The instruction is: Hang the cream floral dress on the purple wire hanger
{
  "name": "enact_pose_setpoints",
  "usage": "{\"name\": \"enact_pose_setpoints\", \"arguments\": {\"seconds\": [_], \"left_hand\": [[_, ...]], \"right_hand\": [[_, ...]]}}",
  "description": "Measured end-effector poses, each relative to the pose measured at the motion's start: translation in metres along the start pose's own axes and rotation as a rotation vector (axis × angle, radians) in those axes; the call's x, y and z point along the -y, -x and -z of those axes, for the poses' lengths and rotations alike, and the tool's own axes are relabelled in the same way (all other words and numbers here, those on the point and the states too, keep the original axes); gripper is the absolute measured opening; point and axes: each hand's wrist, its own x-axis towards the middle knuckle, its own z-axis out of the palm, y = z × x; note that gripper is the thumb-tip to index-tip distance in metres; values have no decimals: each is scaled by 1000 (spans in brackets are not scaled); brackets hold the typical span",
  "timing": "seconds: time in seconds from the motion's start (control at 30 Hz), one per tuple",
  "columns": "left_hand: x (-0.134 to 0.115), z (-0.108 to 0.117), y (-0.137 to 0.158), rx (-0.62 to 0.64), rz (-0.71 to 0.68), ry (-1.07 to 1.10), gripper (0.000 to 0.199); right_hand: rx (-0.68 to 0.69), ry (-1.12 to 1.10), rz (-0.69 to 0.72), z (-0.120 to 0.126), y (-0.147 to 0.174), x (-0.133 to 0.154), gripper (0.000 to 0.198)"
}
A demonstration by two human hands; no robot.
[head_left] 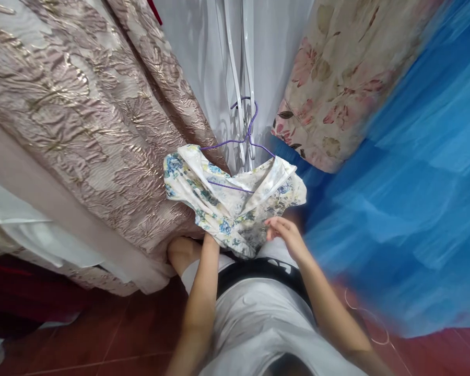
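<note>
In the head view, a white sleeveless garment [223, 222] with blue and yellow flowers hangs on a thin purple hanger [249, 130]. Its wide collar falls open in a V, and the hanger's lower bar shows through the neckline. My left forearm [203, 277] reaches up to the garment's lower left edge; the hand itself is hidden by the cloth, so its grip does not show. Beside the garment's lower right side is my right hand [284, 232], fingers loosely bent and apart from the thumb, with nothing visible in them.
Pink-gold brocade fabric [113, 120] hangs close on the left. White straps [247, 62] hang behind the hanger before white cloth [196, 47]. To the right are a floral cloth [329, 94] and blue tulle [407, 209]. A thin pale cord [376, 326] lies near the red tiled floor [113, 334].
</note>
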Motion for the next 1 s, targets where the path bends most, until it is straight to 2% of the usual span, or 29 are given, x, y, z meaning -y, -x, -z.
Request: {"name": "enact_pose_setpoints", "arguments": {"seconds": [0.07,0.13,0.27,0.37,0.43,0.53,0.57,0.6,0.63,0.73,0.77,0.8,0.87,1.0], "left_hand": [[0,3,-14,-25,31,83,74],[4,6,-17,-67,48,134,77],[22,5,4,-63,93,-32,50],[33,-1,18,-20,111,-142,42],[33,-2,23,-95,41,-259,41],[28,-1,31,-372,-210,-449,42],[27,-2,36,-423,-300,-496,41],[26,-4,41,-397,-373,-536,37],[27,-8,46,-282,-417,-573,31],[34,-28,60,239,-407,-648,21],[38,-35,62,338,-375,-662,22],[41,-42,63,371,-347,-677,21],[45,-53,63,316,-331,-707,15],[44,-59,62,271,-393,-699,4]], "right_hand": [[20,97,-9,-4,-8,-6,37],[53,190,-19,-13,-17,-16,38],[5,432,23,-32,-39,-34,41],[-91,644,78,-35,-52,-38,27],[-128,730,72,-31,-55,-36,21],[-129,730,27,-25,-49,-33,21],[-122,694,15,-24,-45,-33,23],[-113,640,5,-25,-41,-34,25],[-104,573,-5,-25,-37,-36,27],[-90,359,-26,-29,-27,-41,38],[-96,308,-25,-30,-25,-42,40],[-102,272,-20,-31,-23,-43,42],[-116,234,-1,-32,-19,-42,42],[-130,183,47,-33,-16,-37,39]]}}
